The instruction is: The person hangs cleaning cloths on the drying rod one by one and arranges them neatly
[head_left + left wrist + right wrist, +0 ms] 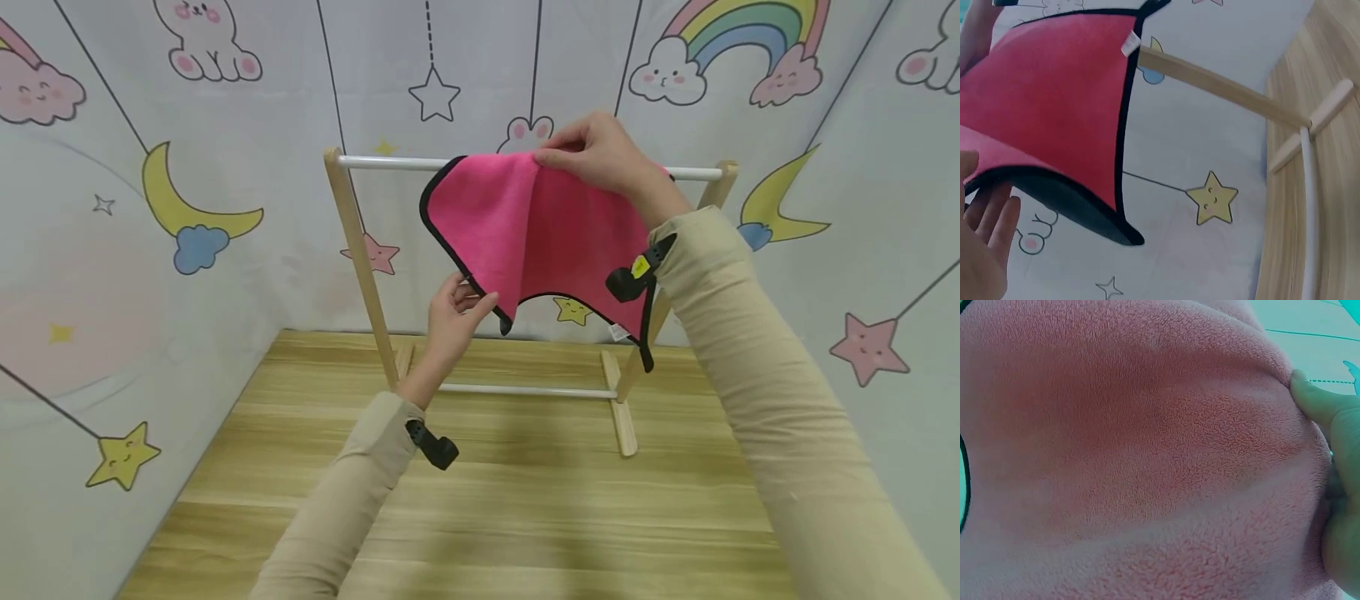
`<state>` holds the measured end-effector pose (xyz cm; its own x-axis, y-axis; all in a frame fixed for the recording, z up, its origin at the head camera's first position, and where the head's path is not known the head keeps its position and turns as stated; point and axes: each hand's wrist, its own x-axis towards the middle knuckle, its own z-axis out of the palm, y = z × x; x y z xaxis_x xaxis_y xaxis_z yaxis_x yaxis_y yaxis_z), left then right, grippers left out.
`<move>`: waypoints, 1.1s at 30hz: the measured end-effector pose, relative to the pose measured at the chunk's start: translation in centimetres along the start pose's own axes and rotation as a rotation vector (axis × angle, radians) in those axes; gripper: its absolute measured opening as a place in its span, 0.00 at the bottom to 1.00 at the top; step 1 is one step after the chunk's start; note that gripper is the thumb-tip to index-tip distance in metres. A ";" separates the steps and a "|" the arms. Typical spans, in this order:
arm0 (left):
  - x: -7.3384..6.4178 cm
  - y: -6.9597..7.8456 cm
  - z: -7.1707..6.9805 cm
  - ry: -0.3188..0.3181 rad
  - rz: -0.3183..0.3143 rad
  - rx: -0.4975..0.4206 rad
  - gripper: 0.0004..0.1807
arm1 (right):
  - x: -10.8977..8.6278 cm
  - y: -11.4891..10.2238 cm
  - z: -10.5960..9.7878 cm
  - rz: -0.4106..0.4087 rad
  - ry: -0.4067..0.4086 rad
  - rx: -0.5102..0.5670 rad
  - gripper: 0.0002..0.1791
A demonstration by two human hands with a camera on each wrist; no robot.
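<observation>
A pink plush towel with black edging hangs over the white top rail of a small wooden-legged rack. At the rail, my right hand pinches a fold at the towel's top, and the right wrist view shows the thumb pressed on the plush. My left hand holds the lower left edge, thumb in front and fingers behind the black border. Between the hands the towel bulges into a vertical crease. A white tag shows near its lower right corner.
The rack's wooden legs stand on a wood-grain surface, joined low down by a white bar. A printed cloth backdrop with stars, moons and rainbows closes off the back and sides.
</observation>
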<state>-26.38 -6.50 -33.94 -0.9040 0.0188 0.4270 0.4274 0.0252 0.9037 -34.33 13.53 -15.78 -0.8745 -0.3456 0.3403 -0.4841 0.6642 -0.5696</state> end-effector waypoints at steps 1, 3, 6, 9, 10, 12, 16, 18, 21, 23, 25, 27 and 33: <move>-0.1 0.6 0.3 0.018 0.020 -0.028 0.26 | 0.0 0.0 0.0 -0.006 0.007 0.008 0.20; -0.3 1.8 0.5 0.051 0.074 -0.046 0.25 | -0.1 0.2 -0.1 -0.019 0.029 0.035 0.19; 0.0 2.7 0.0 0.092 0.181 -0.022 0.25 | -0.2 0.3 -0.2 -0.030 0.057 0.066 0.17; 0.9 3.3 -1.1 0.127 0.258 0.011 0.24 | -0.2 0.2 -0.3 -0.040 0.073 0.086 0.16; 1.4 3.5 -1.5 0.140 0.281 0.026 0.24 | -0.1 0.2 -0.3 -0.042 0.078 0.087 0.16; 2.3 4.5 -2.4 0.156 0.317 0.052 0.24 | 0.0 0.1 -0.3 -0.041 0.090 0.093 0.16; 3.6 8.0 -3.3 0.184 0.332 0.092 0.24 | 0.1 0.0 -0.3 -0.038 0.138 0.091 0.15; 4.5 9.1 -3.7 0.207 0.296 0.138 0.24 | 0.1 0.0 -0.3 -0.046 0.179 0.082 0.14; 6.1 10.1 -4.2 0.253 0.249 0.238 0.22 | 0.1 -0.1 -0.2 -0.062 0.250 0.044 0.13; 7.5 10.0 -4.8 0.281 0.238 0.303 0.21 | 0.1 -0.1 -0.1 -0.065 0.274 -0.004 0.13; 8.5 10.2 -5.2 0.311 0.217 0.358 0.19 | 0.1 -0.2 0.0 -0.069 0.262 -0.065 0.13; 9.2 10.2 -5.6 0.338 0.177 0.400 0.19 | 0.0 -0.2 0.1 -0.087 0.217 -0.121 0.14; 10.1 9.8 -6.6 0.414 0.134 0.373 0.15 | -0.6 -0.1 0.2 -0.157 0.068 -0.220 0.17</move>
<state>-31.38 -12.64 -20.58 -0.7368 -0.3448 0.5815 0.4439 0.4020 0.8008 -33.81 13.56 -16.05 -0.7818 -0.4153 0.4652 -0.5891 0.7364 -0.3326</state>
